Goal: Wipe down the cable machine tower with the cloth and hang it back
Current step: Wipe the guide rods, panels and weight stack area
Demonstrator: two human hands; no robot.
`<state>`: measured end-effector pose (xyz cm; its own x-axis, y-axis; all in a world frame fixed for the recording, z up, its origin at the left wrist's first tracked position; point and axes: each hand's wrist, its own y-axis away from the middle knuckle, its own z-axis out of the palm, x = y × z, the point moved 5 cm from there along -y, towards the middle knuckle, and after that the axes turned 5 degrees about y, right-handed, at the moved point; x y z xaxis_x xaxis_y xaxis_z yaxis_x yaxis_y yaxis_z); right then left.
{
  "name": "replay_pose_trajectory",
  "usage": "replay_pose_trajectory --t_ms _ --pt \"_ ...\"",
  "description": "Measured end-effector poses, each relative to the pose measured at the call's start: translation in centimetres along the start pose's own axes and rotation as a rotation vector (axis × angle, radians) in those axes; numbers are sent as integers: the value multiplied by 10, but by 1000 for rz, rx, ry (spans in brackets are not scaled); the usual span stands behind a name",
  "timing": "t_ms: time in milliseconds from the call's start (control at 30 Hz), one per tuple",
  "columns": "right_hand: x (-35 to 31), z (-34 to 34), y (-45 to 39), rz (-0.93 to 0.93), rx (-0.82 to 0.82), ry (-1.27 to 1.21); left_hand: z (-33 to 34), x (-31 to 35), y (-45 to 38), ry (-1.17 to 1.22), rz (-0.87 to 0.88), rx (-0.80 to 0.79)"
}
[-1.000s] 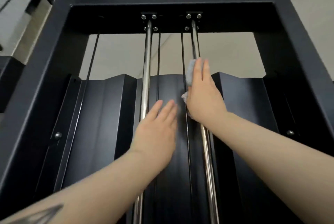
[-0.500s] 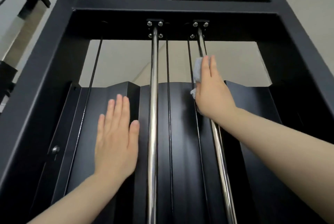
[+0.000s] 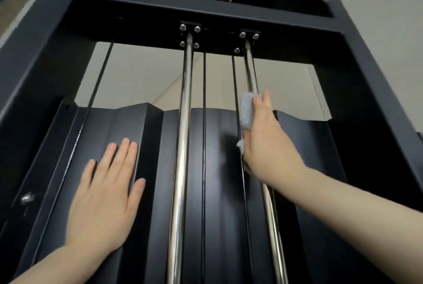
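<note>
The black cable machine tower (image 3: 357, 59) fills the view, seen from below. Two chrome guide rods run down its middle, the left rod (image 3: 184, 137) and the right rod (image 3: 250, 70). My right hand (image 3: 267, 139) holds a small grey cloth (image 3: 246, 112) wrapped against the right rod, just above the top edge of the black shroud panel (image 3: 217, 192). My left hand (image 3: 105, 194) lies flat with straight fingers on the left part of that panel.
Thin black cables (image 3: 204, 123) run between and beside the rods. The top crossbeam (image 3: 206, 9) carries bolted brackets and a pulley plate. A pale wall shows behind the frame. A bolt head (image 3: 27, 198) sticks out at lower left.
My left hand moved from the centre panel to the left panel and stays flat there. My right hand with the cloth slid slightly up the right rod. The view tilted upward.
</note>
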<state>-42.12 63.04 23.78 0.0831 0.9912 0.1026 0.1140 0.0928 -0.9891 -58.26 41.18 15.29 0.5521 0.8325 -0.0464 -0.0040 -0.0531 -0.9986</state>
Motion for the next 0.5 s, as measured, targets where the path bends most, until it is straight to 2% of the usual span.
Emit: replay_pose_trajectory --t_ms 67,133,200,333,500 --pt "3 -7 -30 -48 -61 103 0 0 -1 1 -8 0" --pt "4 -14 -60 -8 -82 26 -1 1 0 -1 -15 -5" --pt "3 -14 -73 52 -16 -54 -2 2 1 -15 -18 -12" --pt "-2 -1 -49 47 148 -5 -2 2 3 -29 -28 -14" --pt "-1 4 14 -63 75 -108 -2 2 4 -16 -40 -12"
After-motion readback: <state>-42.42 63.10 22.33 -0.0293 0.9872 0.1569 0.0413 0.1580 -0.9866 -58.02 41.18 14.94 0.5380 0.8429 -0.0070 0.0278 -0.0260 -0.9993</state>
